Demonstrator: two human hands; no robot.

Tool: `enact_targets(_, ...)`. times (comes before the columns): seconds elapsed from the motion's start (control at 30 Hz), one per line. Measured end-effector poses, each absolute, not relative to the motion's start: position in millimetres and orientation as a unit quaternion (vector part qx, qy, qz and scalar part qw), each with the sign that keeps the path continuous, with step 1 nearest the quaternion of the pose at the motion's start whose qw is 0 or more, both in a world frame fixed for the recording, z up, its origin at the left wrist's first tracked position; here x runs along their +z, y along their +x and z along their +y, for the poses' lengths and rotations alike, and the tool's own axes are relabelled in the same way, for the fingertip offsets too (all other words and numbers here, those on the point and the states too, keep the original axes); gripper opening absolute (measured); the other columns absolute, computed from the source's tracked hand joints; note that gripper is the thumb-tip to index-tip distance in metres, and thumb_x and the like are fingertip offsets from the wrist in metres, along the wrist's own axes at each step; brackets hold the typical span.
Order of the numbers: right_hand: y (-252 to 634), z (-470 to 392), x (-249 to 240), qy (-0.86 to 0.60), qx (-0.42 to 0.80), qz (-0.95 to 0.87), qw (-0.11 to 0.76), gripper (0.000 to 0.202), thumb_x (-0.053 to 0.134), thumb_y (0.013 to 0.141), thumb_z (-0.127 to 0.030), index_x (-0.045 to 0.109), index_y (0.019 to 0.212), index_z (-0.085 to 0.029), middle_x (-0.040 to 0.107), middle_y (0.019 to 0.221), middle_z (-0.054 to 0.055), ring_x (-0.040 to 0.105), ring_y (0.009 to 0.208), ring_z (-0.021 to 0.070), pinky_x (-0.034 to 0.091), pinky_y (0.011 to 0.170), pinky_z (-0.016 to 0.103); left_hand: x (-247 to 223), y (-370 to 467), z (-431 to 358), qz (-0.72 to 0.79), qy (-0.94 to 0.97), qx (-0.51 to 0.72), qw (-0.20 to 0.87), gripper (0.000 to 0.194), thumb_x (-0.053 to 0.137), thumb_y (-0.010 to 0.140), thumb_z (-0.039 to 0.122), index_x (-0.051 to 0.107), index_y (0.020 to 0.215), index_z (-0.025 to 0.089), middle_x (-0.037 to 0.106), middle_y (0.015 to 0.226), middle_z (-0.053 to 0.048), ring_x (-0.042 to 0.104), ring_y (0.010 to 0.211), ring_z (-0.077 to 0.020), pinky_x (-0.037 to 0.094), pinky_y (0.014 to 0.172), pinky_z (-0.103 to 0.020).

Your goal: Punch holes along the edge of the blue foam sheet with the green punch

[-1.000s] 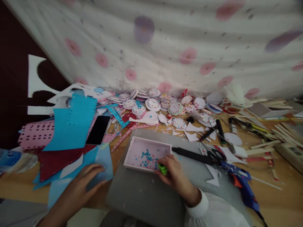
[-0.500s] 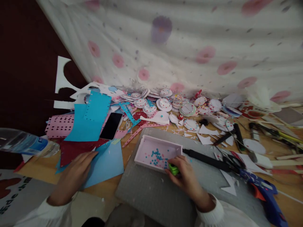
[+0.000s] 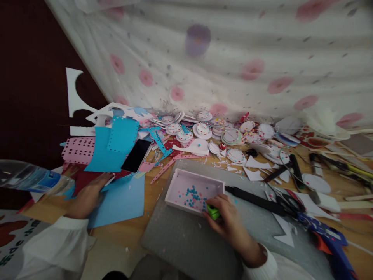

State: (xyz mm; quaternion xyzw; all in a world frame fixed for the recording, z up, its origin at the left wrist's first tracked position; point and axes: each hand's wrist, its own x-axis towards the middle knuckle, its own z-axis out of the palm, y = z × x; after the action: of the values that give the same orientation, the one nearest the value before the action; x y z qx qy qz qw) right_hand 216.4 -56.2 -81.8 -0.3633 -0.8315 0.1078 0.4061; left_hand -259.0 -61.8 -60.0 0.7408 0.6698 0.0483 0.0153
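My right hand (image 3: 229, 217) closes around a small green craft punch (image 3: 213, 212) at the near right corner of a pale pink open box (image 3: 176, 200). Blue and pink paper dots (image 3: 192, 194) lie scattered inside that box. On the left, my left hand (image 3: 89, 198) reaches over coloured paper; its fingers are blurred and partly hidden, with a white sliver of paper at the tips. Beneath and beside it are a light blue sheet (image 3: 125, 202) and dark red paper (image 3: 80, 181). Punched bright blue paper (image 3: 124, 134) and pink paper (image 3: 78, 149) lie just beyond.
A grey cutting mat (image 3: 175, 229) lies under the box. A black phone (image 3: 136, 155) and a water bottle (image 3: 32, 177) are at left. Stacked paper discs (image 3: 201, 128) and scraps line the back. Scissors (image 3: 287, 202) and a blue glue gun (image 3: 326, 233) lie at right.
My left hand has moved left and slightly farther away, and the light blue sheet has slid left. My right hand stays at the box corner with the green punch.
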Motion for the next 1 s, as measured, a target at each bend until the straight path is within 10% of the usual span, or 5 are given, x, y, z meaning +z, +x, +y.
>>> enact_targets(0.2,216.7,-56.3,-83.5,-0.364,0.118,-0.833,0.401,0.015,0.056,0.088,-0.021,0.051,0.102,-0.023,0.063,0.075,0.004,0.060,0.070,0.0218,0.050,0.063,0.034,-34.1,-248.9,-45.8,0.577,0.801,0.030,0.159,0.052,0.053,0.085,0.032,0.047,0.137,0.026,0.046,0.145,-0.009,0.045,0.131,-0.0293,0.046,0.098,-0.039)
enact_targets(0.3,216.7,-56.6,-84.5,-0.366,0.120,-0.831,0.401,0.017,0.056,0.087,-0.020,0.051,0.103,-0.023,0.063,0.076,0.004,0.060,0.071,0.0222,0.050,0.064,0.034,-33.9,-232.2,-23.2,0.621,0.782,0.037,0.037,0.044,0.049,0.088,0.043,0.059,0.123,0.018,0.057,0.132,-0.016,0.054,0.121,-0.0316,0.042,0.101,-0.045)
enact_targets(0.67,217.0,-56.7,-82.3,-0.365,0.128,-0.834,0.393,0.018,0.056,0.087,-0.020,0.050,0.104,-0.022,0.062,0.076,0.004,0.060,0.072,0.0219,0.050,0.064,0.034,-36.8,-216.0,-0.6,0.513,0.851,-0.104,-0.042,0.052,0.033,0.079,-0.006,0.062,0.115,0.019,0.057,0.128,-0.011,0.054,0.116,-0.0247,0.046,0.088,-0.036)
enact_targets(1.0,216.8,-56.5,-79.8,-0.364,0.140,-0.835,0.389,0.018,0.056,0.088,-0.020,0.051,0.105,-0.023,0.064,0.079,0.004,0.060,0.073,0.0218,0.050,0.066,0.035,-27.9,-227.7,-5.6,0.535,0.829,-0.120,-0.112,0.040,0.027,0.092,0.003,0.065,0.095,0.016,0.067,0.094,-0.010,0.058,0.091,-0.0254,0.042,0.081,-0.037)
